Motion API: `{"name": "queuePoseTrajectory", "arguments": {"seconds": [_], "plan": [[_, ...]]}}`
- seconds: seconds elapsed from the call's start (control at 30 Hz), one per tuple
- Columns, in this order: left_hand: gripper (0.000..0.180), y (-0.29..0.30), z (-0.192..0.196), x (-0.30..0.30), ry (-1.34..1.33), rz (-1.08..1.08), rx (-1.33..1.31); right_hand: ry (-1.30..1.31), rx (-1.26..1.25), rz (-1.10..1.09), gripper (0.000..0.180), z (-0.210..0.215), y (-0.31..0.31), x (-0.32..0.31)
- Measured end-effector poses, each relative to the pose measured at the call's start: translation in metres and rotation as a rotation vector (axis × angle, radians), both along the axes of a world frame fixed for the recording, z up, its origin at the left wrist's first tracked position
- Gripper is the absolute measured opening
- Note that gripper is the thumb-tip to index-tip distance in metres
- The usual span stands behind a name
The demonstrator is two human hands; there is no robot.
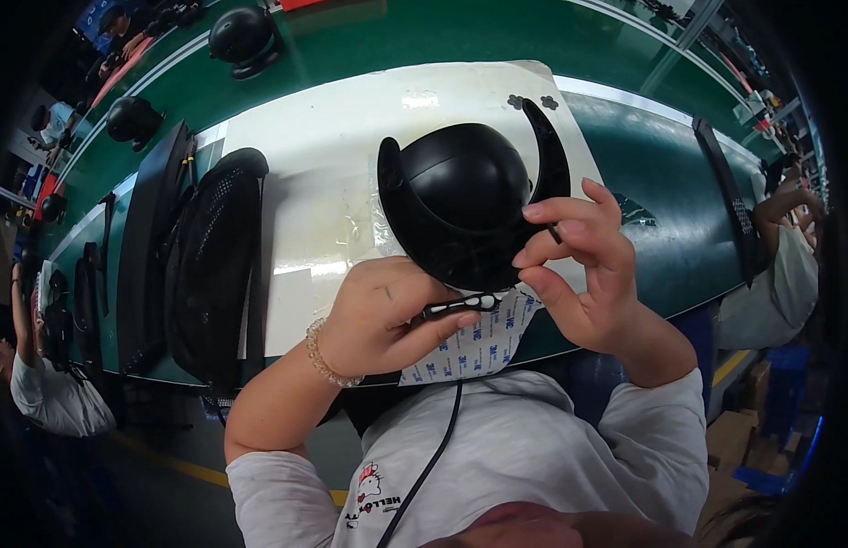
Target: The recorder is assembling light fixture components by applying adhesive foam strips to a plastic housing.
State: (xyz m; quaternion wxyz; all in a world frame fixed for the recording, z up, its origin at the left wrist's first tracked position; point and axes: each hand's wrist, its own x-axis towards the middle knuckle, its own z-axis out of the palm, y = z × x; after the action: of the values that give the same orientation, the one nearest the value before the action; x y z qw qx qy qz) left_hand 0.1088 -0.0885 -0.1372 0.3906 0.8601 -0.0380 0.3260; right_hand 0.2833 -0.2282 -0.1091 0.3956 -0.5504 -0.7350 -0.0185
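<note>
A glossy black dome (470, 173) sits in front of me, with a black crescent-shaped part (397, 196) curving round its near side, its two horns pointing away. My left hand (387, 310) is closed at the crescent's near edge. Between its thumb and bent fingers is a slim black piece with light ovals (474, 303). My right hand (584, 265) is at the right side of the crescent, thumb and index fingertips pinched together. A tiny dark bit (554, 235) shows between its fingers; what the pinch holds is too small to tell.
Under the near edge hangs a white sheet with blue print (470, 352). A pale mat (305, 219) covers the green table. Left lie a black mesh part (219, 265) and a long black panel (150, 256). Black domes (241, 41) stand farther off. Other people sit at both sides.
</note>
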Motion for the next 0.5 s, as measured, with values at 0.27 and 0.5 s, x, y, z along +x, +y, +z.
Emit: {"name": "queuePoseTrajectory", "arguments": {"seconds": [0.27,0.5], "plan": [[0.014,-0.001,0.001,0.001,0.023,0.017,0.017,0.11,0.174,-0.01,0.039,-0.015,0.003,-0.007],[0.013,-0.002,0.0,0.002,0.006,0.015,0.0,-0.215,0.266,-0.088,0.043,-0.02,-0.007,-0.005]]}}
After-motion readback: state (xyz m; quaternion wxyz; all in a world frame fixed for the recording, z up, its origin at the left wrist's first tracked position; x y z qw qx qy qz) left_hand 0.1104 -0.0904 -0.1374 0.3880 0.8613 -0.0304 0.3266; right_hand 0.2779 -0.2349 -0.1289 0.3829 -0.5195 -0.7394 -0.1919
